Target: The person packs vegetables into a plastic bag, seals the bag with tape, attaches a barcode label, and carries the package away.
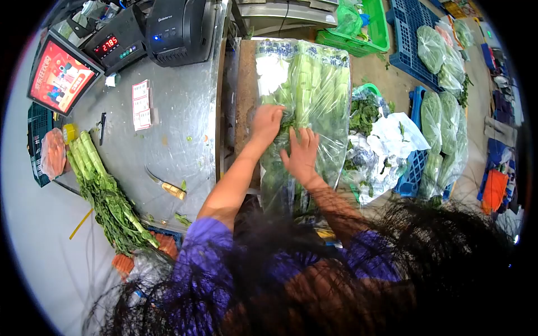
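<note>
A clear printed plastic bag [330, 112] filled with long green celtuce stems [304, 84] and leaves lies in front of me. My left hand [267, 124] is at the bag's left edge, its fingers curled in on the plastic. On top of the bag, over the leafy part, rests my right hand [302, 155], with fingers spread and thumb apart. The two hands are close together but not touching. The bag's lower end is partly hidden by my hair and arms.
Left is a metal table [185, 123] with a curved knife [166, 183], pen [102, 129], label sheet [142, 105], loose celtuce [106, 190], scale display [106, 47] and printer [178, 31]. Right are a green crate [381, 28], blue crates [406, 45] and bagged vegetables [443, 134].
</note>
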`<state>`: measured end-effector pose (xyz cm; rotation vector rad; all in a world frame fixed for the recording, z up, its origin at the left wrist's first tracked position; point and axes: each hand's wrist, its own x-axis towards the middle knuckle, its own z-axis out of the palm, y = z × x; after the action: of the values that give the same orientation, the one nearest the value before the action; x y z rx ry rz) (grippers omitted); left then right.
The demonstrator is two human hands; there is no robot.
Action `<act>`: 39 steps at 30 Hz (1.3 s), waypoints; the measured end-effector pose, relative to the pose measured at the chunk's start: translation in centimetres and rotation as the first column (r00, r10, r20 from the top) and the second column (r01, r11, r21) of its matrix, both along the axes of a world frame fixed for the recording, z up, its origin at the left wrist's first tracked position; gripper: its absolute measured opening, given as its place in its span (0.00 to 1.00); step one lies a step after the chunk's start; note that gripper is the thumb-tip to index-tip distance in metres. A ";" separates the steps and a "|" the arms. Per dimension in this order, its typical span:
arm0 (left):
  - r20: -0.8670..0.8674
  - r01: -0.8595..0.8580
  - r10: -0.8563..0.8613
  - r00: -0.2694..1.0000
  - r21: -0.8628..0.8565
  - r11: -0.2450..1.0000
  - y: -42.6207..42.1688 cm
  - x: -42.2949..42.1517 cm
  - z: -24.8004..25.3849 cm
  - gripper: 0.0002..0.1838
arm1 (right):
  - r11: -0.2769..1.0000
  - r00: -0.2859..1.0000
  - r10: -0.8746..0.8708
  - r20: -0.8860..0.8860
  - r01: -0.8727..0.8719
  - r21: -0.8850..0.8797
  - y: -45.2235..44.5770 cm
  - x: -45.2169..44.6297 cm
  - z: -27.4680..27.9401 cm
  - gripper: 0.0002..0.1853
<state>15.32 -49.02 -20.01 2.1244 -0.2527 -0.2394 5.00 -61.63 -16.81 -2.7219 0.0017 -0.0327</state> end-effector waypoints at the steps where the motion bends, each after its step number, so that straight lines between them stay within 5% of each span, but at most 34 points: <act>1: 0.049 -0.055 0.053 0.997 0.040 0.998 0.8 -0.7 0.8 0.16 | 1.000 0.999 0.005 -0.041 -0.005 -0.008 0.2 -0.4 0.0 0.32; 4: 0.197 -0.328 0.311 0.930 0.062 0.943 1.0 -4.1 -0.4 0.24 | 0.999 0.992 0.009 -0.123 -0.014 -0.038 0.6 -1.2 -0.5 0.36; 7: -0.090 -0.119 0.119 0.989 0.004 0.993 0.7 -9.8 -4.6 0.34 | 0.993 0.986 0.025 -0.166 -0.043 -0.107 0.8 -1.1 -0.3 0.33; 12: -0.121 -0.062 0.097 0.988 0.265 0.962 -1.4 -11.7 -1.7 0.45 | 0.999 0.990 0.035 -0.140 -0.036 -0.004 -1.6 -1.1 -1.4 0.32; 24: -0.015 -0.038 0.044 0.999 0.263 0.964 -0.8 -11.5 -2.4 0.45 | 0.987 1.000 -0.020 0.020 0.016 0.162 -2.3 -0.8 -3.2 0.29; 28: -0.126 0.107 -0.079 0.989 0.241 0.964 1.7 -13.0 -1.7 0.42 | 0.995 0.998 0.011 0.064 -0.017 0.097 -2.5 -1.5 -3.7 0.29; 31: -0.356 0.126 -0.110 0.928 0.021 0.992 4.3 -15.8 -1.6 0.39 | 0.998 0.998 0.058 0.018 -0.059 0.027 -1.9 -1.0 -1.9 0.31; 32: -0.303 0.072 -0.084 0.949 -0.049 0.996 5.1 -17.4 -3.0 0.38 | 0.997 0.997 0.081 -0.015 -0.081 0.015 -1.9 -1.2 -1.2 0.32; 35: -0.639 -0.343 0.093 0.764 -0.281 0.896 7.3 -21.3 -2.9 0.37 | 0.996 0.988 0.093 -0.122 -0.092 0.011 -2.4 -2.3 0.1 0.36; 38: -0.767 -0.467 0.203 0.609 -0.140 0.873 9.7 -27.2 -11.3 0.37 | 0.998 0.989 0.062 -0.132 -0.062 0.007 -2.1 -3.6 1.1 0.35; 39: -0.851 -0.547 0.198 0.486 -0.120 0.828 9.8 -27.1 -9.2 0.37 | 0.998 0.990 0.062 -0.130 -0.062 0.003 -1.5 -3.9 1.7 0.35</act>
<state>-11.76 -39.21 -29.18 1.4114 0.6937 -0.8078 1.12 -63.12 -15.14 -2.7185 -0.0448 0.1628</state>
